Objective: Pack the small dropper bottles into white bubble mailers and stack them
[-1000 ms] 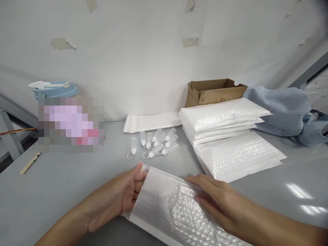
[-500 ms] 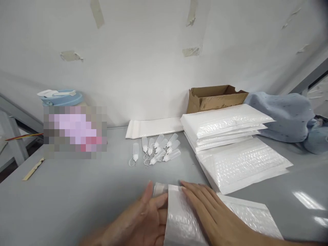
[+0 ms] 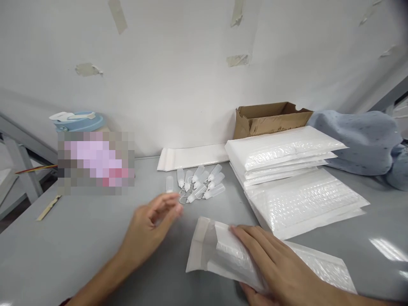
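Note:
My right hand [image 3: 270, 257] grips a white bubble mailer [image 3: 223, 250], fingers flat on top and thumb underneath. The mailer's clear-and-white flap end points left. My left hand [image 3: 154, 221] reaches over the table, fingers bent and thumb apart, with nothing visible between them. Its fingertips are closest to a small translucent squeeze bottle [image 3: 169, 183], whose capped end they hide. Several similar dropper-tip bottles [image 3: 197, 185] lie in a loose cluster just beyond and to the right.
A pile of padded mailers [image 3: 287, 148] sits to the right, in front of an open cardboard box [image 3: 274, 123]. Another mailer [image 3: 194, 157] lies along the wall. Beside the box is a blue-grey cloth bundle [image 3: 357, 142]; a blue lid [image 3: 78, 122] and a blurred-out patch are left.
My left hand has left the mailer and moved up and left to the bottles. The mailer now tilts with its flap end out to the left, held by my right hand alone.

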{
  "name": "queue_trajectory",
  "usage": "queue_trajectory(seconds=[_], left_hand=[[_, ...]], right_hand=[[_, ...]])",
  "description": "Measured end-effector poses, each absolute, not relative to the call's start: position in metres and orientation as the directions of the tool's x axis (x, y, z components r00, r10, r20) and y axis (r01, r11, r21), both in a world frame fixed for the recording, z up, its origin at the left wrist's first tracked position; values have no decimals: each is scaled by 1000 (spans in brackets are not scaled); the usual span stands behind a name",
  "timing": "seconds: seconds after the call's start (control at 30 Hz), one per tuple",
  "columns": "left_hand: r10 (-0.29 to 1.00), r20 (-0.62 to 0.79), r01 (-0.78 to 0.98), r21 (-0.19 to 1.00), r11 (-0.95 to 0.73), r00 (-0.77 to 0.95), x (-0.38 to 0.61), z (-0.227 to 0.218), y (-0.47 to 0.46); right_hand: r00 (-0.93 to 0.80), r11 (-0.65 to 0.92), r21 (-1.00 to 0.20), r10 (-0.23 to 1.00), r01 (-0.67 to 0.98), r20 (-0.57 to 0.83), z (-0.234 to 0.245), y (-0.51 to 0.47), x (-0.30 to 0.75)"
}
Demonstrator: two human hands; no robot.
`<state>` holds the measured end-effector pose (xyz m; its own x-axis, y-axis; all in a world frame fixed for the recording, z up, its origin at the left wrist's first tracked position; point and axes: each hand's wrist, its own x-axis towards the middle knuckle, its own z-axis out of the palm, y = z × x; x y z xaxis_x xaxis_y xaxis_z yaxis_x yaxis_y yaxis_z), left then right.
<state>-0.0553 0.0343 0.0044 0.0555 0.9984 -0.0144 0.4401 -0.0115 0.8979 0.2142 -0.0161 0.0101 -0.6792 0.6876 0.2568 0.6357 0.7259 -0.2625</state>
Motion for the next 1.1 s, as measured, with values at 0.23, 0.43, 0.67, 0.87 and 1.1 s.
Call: queue_trajectory(seconds=[0.23,0.43,0.67,0.87,1.1], left_hand=[[895,420,876,362,-320,153,-79,-14,61],[933,355,891,403,-211,61,-82,-12,61],[882,470,759,589,-279,-41,-78,26,36],[943,-8,392,911,-130,334,-70,40,21],[820,-174,413,907,-83,546,-36,21,7]], right_hand=[[-678,727,-313,685,611,267,10,-17,211],[-648,706,-366,706,607,288,5,-17,210],[-640,698,-389,712,602,287,-2,-18,208],[-637,669,-437,731,601,244,-2,-17,206],[-609,648,-503,746,572,269,-1,-18,205]])
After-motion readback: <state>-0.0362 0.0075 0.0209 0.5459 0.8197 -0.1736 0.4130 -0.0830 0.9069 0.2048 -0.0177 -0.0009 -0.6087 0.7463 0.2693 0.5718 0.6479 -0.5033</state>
